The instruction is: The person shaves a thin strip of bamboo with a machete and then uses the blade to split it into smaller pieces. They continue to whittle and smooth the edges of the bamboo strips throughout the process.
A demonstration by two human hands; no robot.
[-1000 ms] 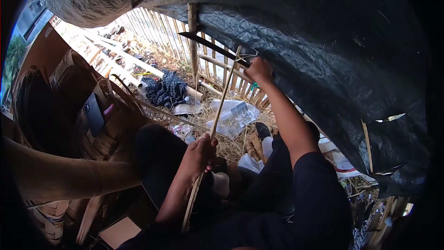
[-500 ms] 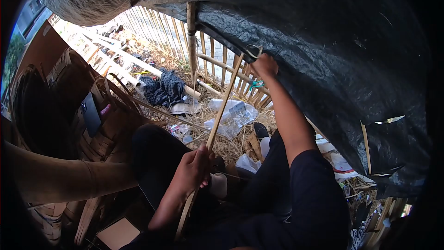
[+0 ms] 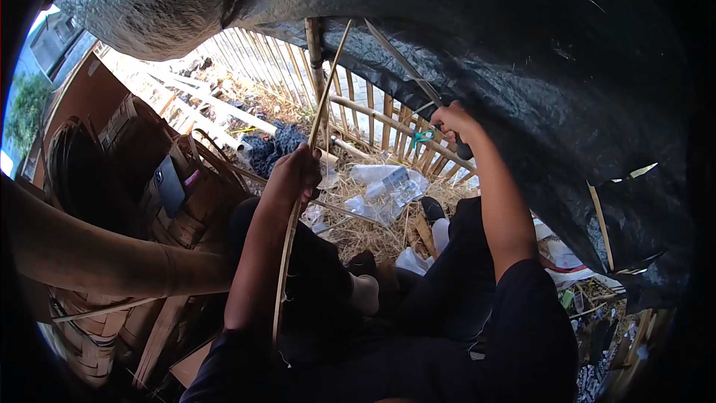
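Note:
My left hand (image 3: 294,175) is closed around a long, thin bamboo strip (image 3: 328,89). Its upper end points up toward the tarp, and its lower part runs down along my left forearm to my lap. In my right hand (image 3: 456,122) is a knife (image 3: 403,63), gripped by its dark handle, with the long blade pointing up and left. The blade's tip is near the strip's upper end, with a small gap between them in view. A small pale sliver shows beside the knife near my right fingers.
A dark tarp (image 3: 522,112) hangs overhead and at right. Ahead stands a bamboo fence (image 3: 369,113), with straw and a clear plastic bag (image 3: 391,188) on the ground. A thick bamboo pole (image 3: 127,254) crosses at left, below a phone (image 3: 169,185) on woven baskets.
My left hand has risen and shifted left with the strip, which now stands steeper. My right hand has moved right and slightly down, and the knife's blade shows more clearly, apart from the strip.

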